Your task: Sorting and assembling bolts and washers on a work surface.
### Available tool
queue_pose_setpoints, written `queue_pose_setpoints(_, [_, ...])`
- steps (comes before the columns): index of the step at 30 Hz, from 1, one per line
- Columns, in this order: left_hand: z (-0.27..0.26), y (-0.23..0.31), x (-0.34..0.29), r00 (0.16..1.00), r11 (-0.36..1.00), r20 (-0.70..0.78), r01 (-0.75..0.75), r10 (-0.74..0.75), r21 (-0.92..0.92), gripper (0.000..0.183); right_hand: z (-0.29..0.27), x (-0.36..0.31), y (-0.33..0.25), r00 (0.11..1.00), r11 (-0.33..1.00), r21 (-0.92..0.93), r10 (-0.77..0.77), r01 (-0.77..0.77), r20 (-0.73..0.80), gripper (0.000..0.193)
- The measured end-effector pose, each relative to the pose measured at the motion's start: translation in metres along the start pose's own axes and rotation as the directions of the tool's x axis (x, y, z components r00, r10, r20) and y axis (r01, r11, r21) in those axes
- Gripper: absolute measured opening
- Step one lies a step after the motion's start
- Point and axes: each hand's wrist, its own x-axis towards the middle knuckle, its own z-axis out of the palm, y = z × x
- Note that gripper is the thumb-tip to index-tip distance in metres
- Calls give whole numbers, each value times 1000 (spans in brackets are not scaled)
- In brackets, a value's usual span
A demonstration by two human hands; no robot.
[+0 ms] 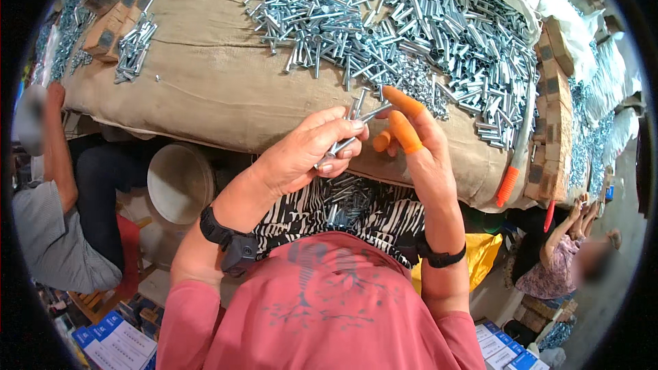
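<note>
My left hand (319, 144) is closed around several silvery metal bolts (358, 111), which stick out past its fingers at different angles. To its right is my right hand (421, 147), with orange finger covers (406, 131) on the thumb and some fingers. Its thumb and forefinger stand apart, close to the end of one bolt; whether they touch it I cannot tell. Both hands are above the near edge of a cloth-covered work table (205, 96). More small metal pieces (346, 199) lie in my lap on a black-and-white patterned cloth.
Across the table spreads a large heap of bolts and metal sleeves (439, 20), with small nuts (415, 79) at its near side. An orange-handled tool (507, 185) lies at the right by wooden blocks (554, 109). A white bucket (179, 183) stands below. People sit at left and right.
</note>
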Motion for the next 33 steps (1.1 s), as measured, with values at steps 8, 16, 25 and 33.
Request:
queue_pose_setpoints(8, [6,1,1,995,995,84,58,-51,-83,24,4,4,2,975,994,18,102,-108,199,30])
queue_pose_setpoints(16, [5,-5,11,998,970,25,48,-56,238,22,-3,15,-5,989,992,-118,66,-51,129,29])
queue_pose_setpoints(25, [2,-10,9,992,990,93,71,-83,125,25,-19,18,-5,1000,988,-156,11,-11,-1,19])
queue_pose_setpoints(33, [8,-14,10,996,974,-29,72,-80,-214,38,0,-7,-15,815,455,-711,-497,536,296,26])
